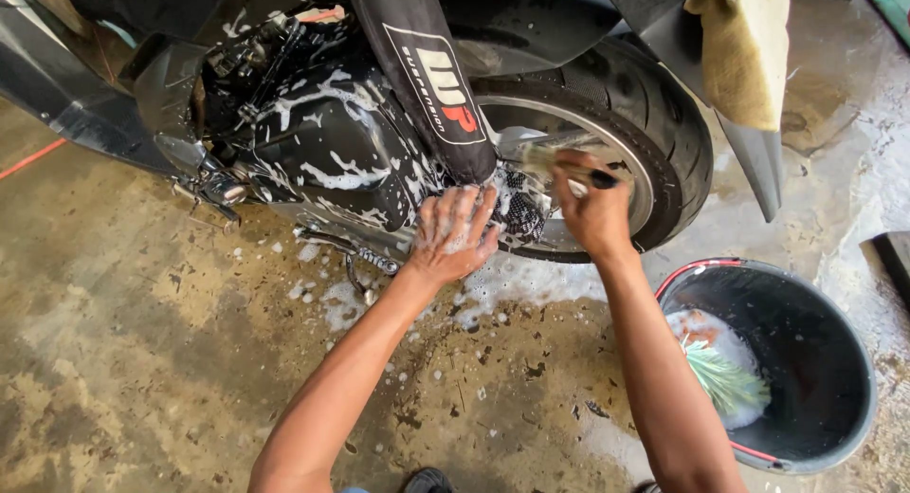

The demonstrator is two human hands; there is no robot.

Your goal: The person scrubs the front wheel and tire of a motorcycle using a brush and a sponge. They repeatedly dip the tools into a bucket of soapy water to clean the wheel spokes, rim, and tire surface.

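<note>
A black scooter [313, 133] streaked with white soap foam stands in front of me, its rear wheel [654, 114] on the right. My left hand [453, 235], covered in foam, presses flat with spread fingers against the lower engine casing beneath a black shock absorber cover [427, 76]. My right hand [592, 209] is closed on a small brush [550, 158] with a dark handle, its bristles pointing left at the wheel hub.
A dark bucket [815, 360] with a red handle sits on the wet concrete floor [142, 341] at the right, holding soapy water and a green brush [725, 379]. A yellowish cloth [744, 47] hangs over the scooter's tail. Foam puddles lie under the engine.
</note>
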